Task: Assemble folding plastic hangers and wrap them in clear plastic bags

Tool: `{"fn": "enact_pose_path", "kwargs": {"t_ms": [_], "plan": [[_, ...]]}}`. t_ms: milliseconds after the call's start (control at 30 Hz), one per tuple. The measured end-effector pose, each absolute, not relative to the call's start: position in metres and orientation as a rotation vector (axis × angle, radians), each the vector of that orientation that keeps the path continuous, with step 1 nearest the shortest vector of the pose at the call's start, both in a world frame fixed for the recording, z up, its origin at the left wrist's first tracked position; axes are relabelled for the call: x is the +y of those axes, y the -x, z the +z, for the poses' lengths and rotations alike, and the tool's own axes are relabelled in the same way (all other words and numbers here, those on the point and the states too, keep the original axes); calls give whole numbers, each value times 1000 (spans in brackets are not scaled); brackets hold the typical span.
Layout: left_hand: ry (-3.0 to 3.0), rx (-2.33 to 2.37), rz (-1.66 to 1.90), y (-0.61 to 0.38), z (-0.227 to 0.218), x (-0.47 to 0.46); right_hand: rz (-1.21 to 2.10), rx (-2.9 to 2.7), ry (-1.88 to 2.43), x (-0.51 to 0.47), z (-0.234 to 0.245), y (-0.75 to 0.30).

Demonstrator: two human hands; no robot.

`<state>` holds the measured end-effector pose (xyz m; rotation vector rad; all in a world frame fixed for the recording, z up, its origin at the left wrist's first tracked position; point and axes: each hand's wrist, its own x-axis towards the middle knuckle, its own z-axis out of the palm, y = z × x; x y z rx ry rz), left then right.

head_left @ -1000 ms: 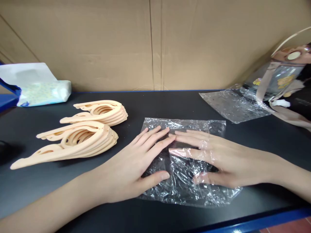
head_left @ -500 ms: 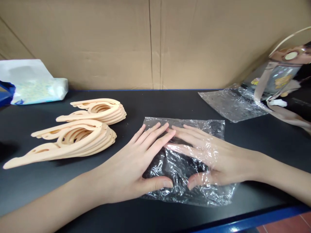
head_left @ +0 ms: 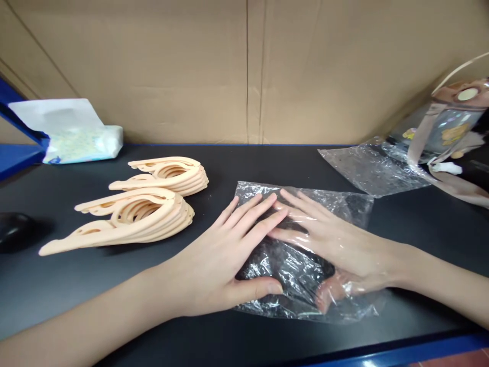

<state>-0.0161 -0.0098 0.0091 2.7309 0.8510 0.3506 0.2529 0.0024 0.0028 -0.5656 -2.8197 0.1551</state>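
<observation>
A clear plastic bag [head_left: 290,300] lies crinkled on the black tabletop. My left hand [head_left: 225,260] rests palm down on its left part, fingers spread and thumb stretched to the right. My right hand [head_left: 336,239] appears to be inside the bag, since shiny film covers its fingers and back. Its fingers are extended, with the thumb apart and pointing down. The fingertips of both hands meet near the bag's far side. To the left lie two stacks of beige folding hangers, a nearer stack [head_left: 168,224] and a farther stack [head_left: 187,176].
Another clear plastic bag [head_left: 367,165] lies at the back right, beside a strapped water bottle [head_left: 454,125]. A tissue pack [head_left: 84,142] stands at the back left. A dark rounded object [head_left: 15,232] sits at the left edge. Cardboard [head_left: 171,71] walls off the back.
The view has turned slightly left, so everything sits farther right. My right thumb has spread away from the fingers, downward under the film. My left hand keeps its place on the bag.
</observation>
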Motion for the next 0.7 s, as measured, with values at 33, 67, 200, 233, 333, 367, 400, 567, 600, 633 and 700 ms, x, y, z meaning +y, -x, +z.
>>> {"fn": "enact_pose_path", "kwargs": {"t_ms": [33,67,200,233,333,367,400,567,600,633,700], "plan": [[-2728,848,354,16,10,-10,145,-2816,576,4,5,-254],[-2719,853,345,16,10,-11,134,-2807,582,6,8,-254],[-2631,901,285,16,11,-12,127,-2660,570,10,19,-262],[-2608,908,277,17,11,-12,112,-2588,581,10,22,-264],[-2572,908,280,17,12,-12,-53,-2298,776,12,32,-273],[-2569,907,292,17,11,-12,-106,-2176,884,13,36,-274],[-2569,907,307,17,11,-12,-149,-2087,947,16,41,-274],[-2574,922,353,17,9,-14,-331,-2252,886,48,70,-240],[-2576,928,351,17,9,-15,-282,-2359,834,57,74,-228],[-2581,933,351,17,9,-15,-209,-2450,775,66,77,-214],[-2589,945,354,17,9,-16,-76,-2568,640,83,80,-186]]}}
